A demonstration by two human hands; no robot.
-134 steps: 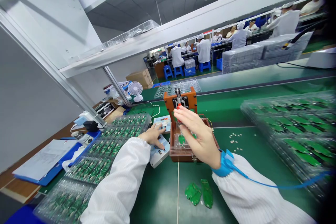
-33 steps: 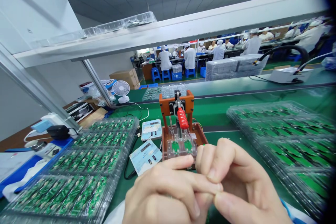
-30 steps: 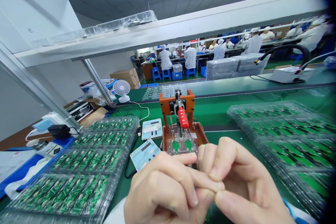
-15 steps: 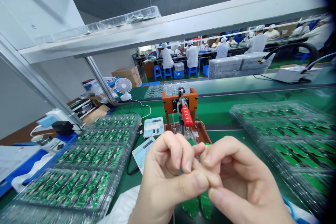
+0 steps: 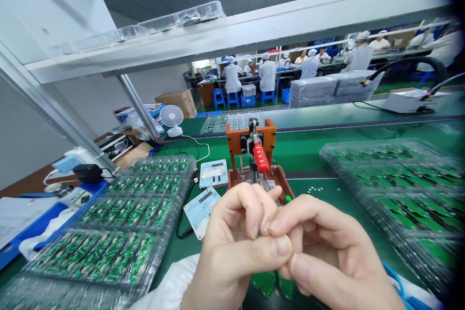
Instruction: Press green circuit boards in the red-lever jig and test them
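My left hand (image 5: 240, 247) and my right hand (image 5: 327, 247) meet fingertip to fingertip in the lower middle of the head view. Both are closed in a pinch, and whatever lies between the fingers is hidden. Green circuit boards (image 5: 264, 283) lie on the bench below, partly covered by my hands. Just behind my fingers stands an orange test fixture (image 5: 269, 136) with a toggle clamp that has a red handle (image 5: 260, 157). A green button (image 5: 288, 199) shows at the fixture's base.
Clear trays of circuit boards lie at left (image 5: 90, 256) and right (image 5: 403, 193). Two meter boxes with displays (image 5: 213, 174) sit left of the fixture, near a white fan (image 5: 172, 117). Small pale bits (image 5: 315, 189) lie on the green mat. A shelf (image 5: 232, 34) crosses above. Several people work behind.
My fingers have shifted against each other, the right fingertips moving slightly left. The view has moved a little, and small pale bits on the mat now show beside my right hand.
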